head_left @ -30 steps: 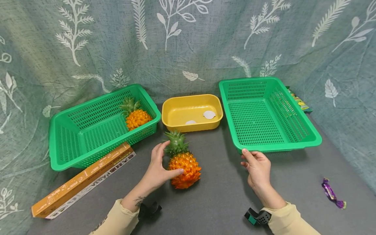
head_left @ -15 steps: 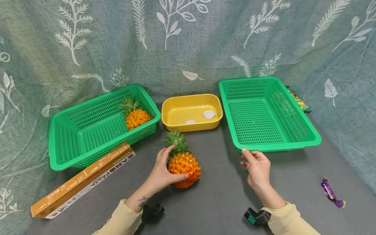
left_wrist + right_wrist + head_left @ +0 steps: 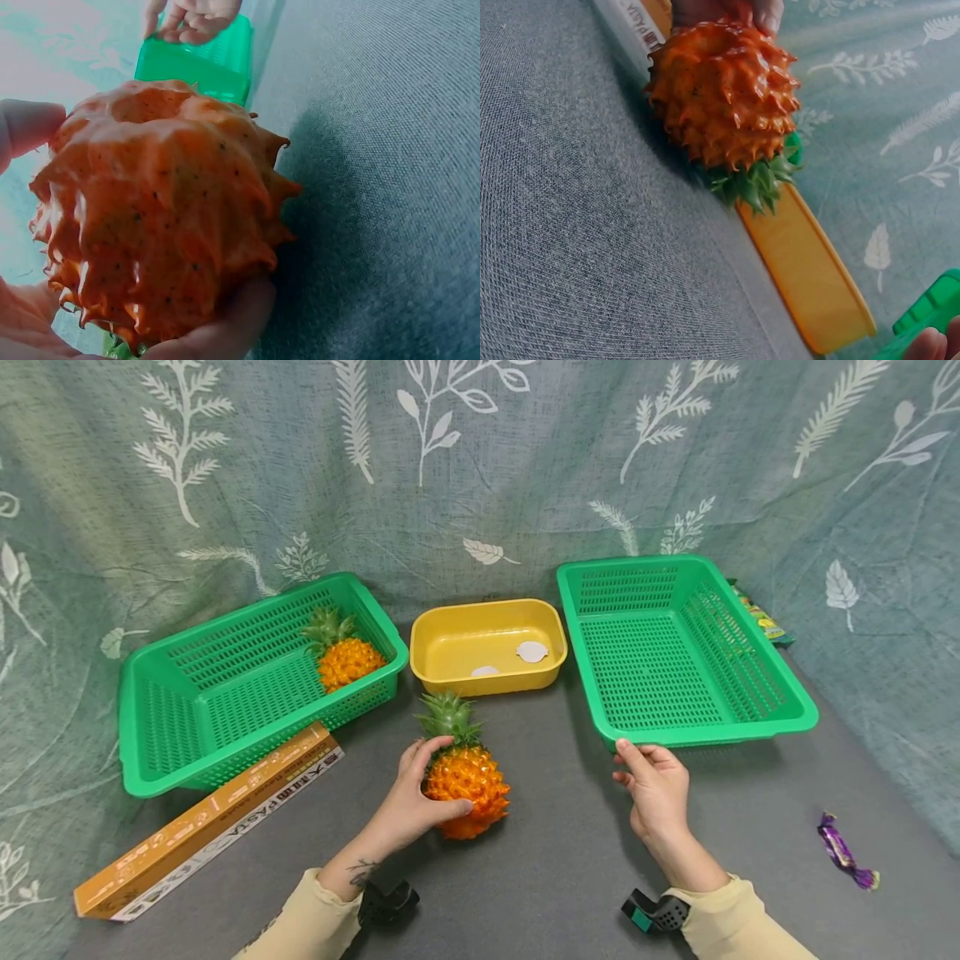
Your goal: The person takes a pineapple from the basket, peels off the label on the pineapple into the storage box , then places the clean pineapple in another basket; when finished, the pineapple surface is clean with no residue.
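My left hand [image 3: 408,802] grips an orange toy-like pineapple [image 3: 480,781] with a green crown, lying on the grey table with its crown pointing away. Fingers and thumb curl round the spiky body [image 3: 165,202] in the left wrist view. To the right, my right hand [image 3: 662,789] pinches the near left corner of a green perforated basket [image 3: 712,737] between thumb and fingers. Only a bit of that basket and some fingertips [image 3: 928,345] show in the right wrist view. A second pineapple [image 3: 351,662] lies in the left green basket [image 3: 129,718].
A yellow tub [image 3: 498,683] with white labels inside stands between the baskets. An orange-and-white pasta box [image 3: 210,827] leans along the left basket's front. A purple wrapped candy [image 3: 846,853] lies at the right. A green packet [image 3: 767,620] sits behind the right basket. A patterned curtain [image 3: 480,460] hangs behind.
My left hand has moved right and closed round the pineapple's body, its index finger shifting from the crown to below it. My right hand stays at the basket corner.
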`<state>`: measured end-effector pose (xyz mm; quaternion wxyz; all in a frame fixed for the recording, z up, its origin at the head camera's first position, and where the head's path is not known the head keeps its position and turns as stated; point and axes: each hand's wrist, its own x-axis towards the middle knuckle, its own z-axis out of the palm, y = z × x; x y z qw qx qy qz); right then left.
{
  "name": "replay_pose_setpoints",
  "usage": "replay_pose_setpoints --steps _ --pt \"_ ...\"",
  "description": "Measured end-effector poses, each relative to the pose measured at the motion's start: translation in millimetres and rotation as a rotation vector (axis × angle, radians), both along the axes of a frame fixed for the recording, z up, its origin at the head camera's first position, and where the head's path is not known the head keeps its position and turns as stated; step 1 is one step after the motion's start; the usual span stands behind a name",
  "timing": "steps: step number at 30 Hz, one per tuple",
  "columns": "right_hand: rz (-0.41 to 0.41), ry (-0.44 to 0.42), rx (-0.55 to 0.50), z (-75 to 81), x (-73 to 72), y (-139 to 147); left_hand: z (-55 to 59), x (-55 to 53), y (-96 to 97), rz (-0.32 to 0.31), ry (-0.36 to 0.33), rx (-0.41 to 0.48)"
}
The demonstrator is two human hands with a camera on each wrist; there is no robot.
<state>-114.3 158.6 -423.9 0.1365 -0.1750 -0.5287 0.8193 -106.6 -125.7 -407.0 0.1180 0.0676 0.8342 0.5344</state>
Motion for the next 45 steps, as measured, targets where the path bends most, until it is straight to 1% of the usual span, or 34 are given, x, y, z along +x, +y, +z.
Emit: replay_pose_setpoints --steps 6,11,14,17,21,24,26,28,32,35,37,40,43,45 --pt "0.002 0.002 0.003 0.8 -0.6 0 -0.3 -1.1 -4.6 0.020 -0.050 0.057" --pt "-0.004 0.002 -0.004 0.7 -1.2 -1 3.0 -1.8 -9.6 0.000 -0.067 0.066" --pt "-0.005 -0.001 -0.004 0.5 -0.5 0 5.9 -0.5 -11.7 -0.010 -0.075 0.065" --pt "-0.003 -0.004 -0.002 0.0 0.0 0 10.6 2.7 -14.7 -0.024 -0.073 0.067" --pt "-0.003 -0.004 0.000 -0.1 0.1 0 19.1 8.4 -19.6 -0.067 -0.065 0.052" --pt "-0.003 -0.003 -0.003 0.2 0.8 0 27.7 13.3 -23.2 -0.111 -0.028 0.026" --pt "-0.004 -0.004 -0.006 0.5 0.8 0 35.7 16.1 -26.1 -0.139 0.003 0.032" --pt "-0.005 -0.004 -0.007 0.7 0.5 0 46.1 18.3 -29.3 -0.170 0.042 0.064" --pt "-0.006 -0.005 -0.007 1.0 -0.3 0 72.1 19.1 -38.8 -0.225 0.080 0.201" --pt "-0.005 -0.005 -0.008 0.9 -0.1 0 93.0 15.0 -49.2 -0.232 0.119 0.278" --pt "-0.007 -0.006 -0.008 0.7 -0.2 0 106.0 9.0 -58.1 -0.215 0.148 0.305" --pt "-0.010 -0.006 -0.008 0.6 -0.3 0 123.4 -4.0 -75.6 -0.161 0.168 0.335" --pt "-0.006 -0.007 -0.008 0.6 0.2 0 138.1 -20.1 -98.0 -0.101 0.152 0.380" --pt "-0.001 -0.009 -0.009 0.6 0.8 0 146.6 -31.6 -114.8 -0.062 0.136 0.392"
